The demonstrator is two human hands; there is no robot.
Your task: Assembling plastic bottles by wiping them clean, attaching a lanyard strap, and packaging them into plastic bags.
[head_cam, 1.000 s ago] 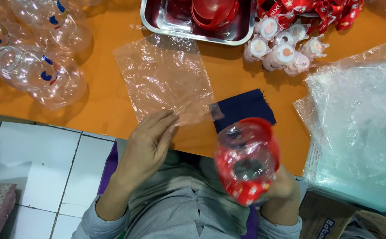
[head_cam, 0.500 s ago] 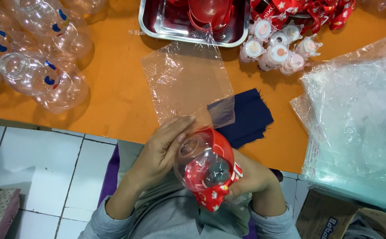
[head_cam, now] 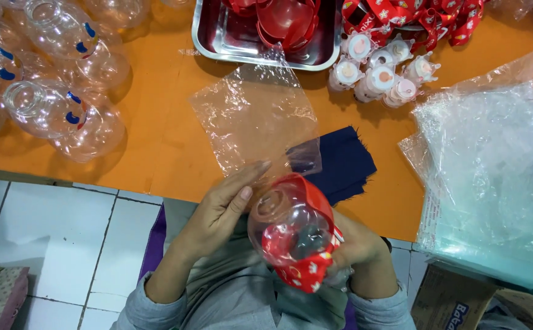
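Note:
My right hand (head_cam: 355, 250) grips a clear plastic bottle (head_cam: 291, 229) with a red cap and a red printed strap, held over my lap with its bottom toward me. My left hand (head_cam: 220, 205) rests against the bottle's left side and pinches the near edge of a clear plastic bag (head_cam: 257, 119). The bag lies spread on the orange table (head_cam: 156, 140), reaching toward the far side.
Several clear bottles (head_cam: 49, 107) lie at the left of the table. A steel tray (head_cam: 217, 36) with red caps stands at the back. White lids (head_cam: 376, 76) and red straps (head_cam: 413, 15) lie beside it. A stack of clear bags (head_cam: 486, 171) is on the right, a dark blue cloth (head_cam: 346, 162) in front.
My right hand has brought the bottle leftward and up to the bag's near edge. My left hand has lifted off the bag onto the bottle's side.

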